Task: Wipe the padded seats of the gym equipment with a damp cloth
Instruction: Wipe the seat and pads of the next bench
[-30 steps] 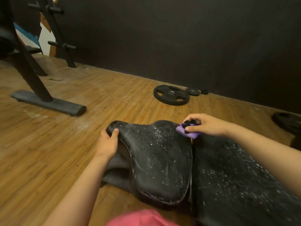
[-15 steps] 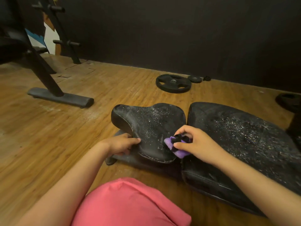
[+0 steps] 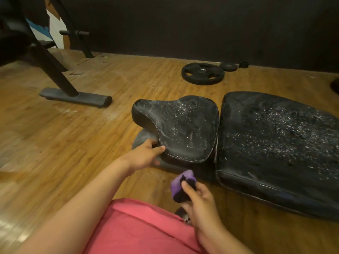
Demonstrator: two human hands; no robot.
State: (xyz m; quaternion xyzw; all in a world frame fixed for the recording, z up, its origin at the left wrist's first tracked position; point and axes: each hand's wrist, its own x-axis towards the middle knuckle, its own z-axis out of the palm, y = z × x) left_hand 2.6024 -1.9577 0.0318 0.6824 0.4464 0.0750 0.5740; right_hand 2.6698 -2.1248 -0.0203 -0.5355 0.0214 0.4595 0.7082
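Observation:
A small black padded seat [image 3: 181,125], speckled with white flecks, lies low over the wooden floor. To its right sits a larger black padded back pad [image 3: 275,143], also flecked. My left hand [image 3: 146,154] grips the seat's near left edge, thumb on top and fingers under it. My right hand [image 3: 200,202] holds a purple and black cloth [image 3: 181,186] in front of the seat, lifted off the padding and close to my body.
A black machine frame with a floor bar [image 3: 77,97] stands at the left. A large weight plate [image 3: 202,73] and a small plate [image 3: 229,66] lie by the dark wall. Another dark plate [image 3: 334,85] shows at the right edge. My pink-clad knee [image 3: 137,228] fills the bottom.
My right hand has drawn the cloth down the seat from its far edge and off its near edge, toward me. My left hand slid along the seat's left side to the near edge.

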